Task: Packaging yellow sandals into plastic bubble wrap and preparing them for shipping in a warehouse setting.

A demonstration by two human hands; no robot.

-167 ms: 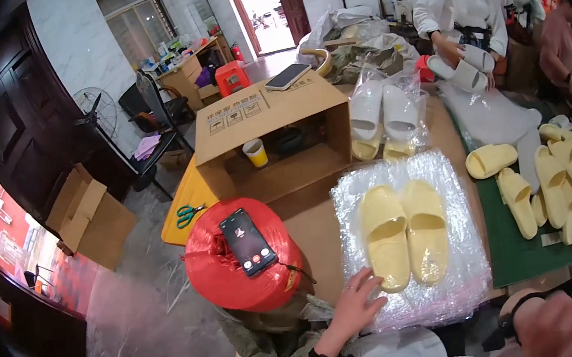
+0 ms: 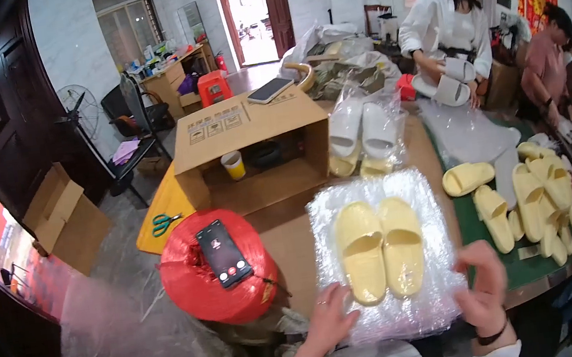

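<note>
Two pale yellow slippers, the left slipper [image 2: 365, 273] and the right slipper [image 2: 406, 271], lie side by side, toes away from me, on a stack of clear plastic bags [image 2: 327, 245]. My left hand [image 2: 328, 321] rests at the stack's lower left corner, fingers apart, close to the left slipper's heel. Along the stack's right edge is my right hand [image 2: 485, 289], its fingers bent and spread, holding nothing I can see.
Left of the stack sits a red twine roll [image 2: 189, 292] bearing a phone [image 2: 223, 253], near green-handled scissors [image 2: 164, 224]. Behind stand an open cardboard box [image 2: 250, 129] and bagged grey slippers [image 2: 374, 131]. Loose yellow slippers [image 2: 530, 193] lie right. A person [image 2: 447, 27] holds grey slippers.
My right hand has come in from the lower right to the stack's right edge. The whole view has shifted, with the scene sliding left. My left hand stays by the slippers' heels.
</note>
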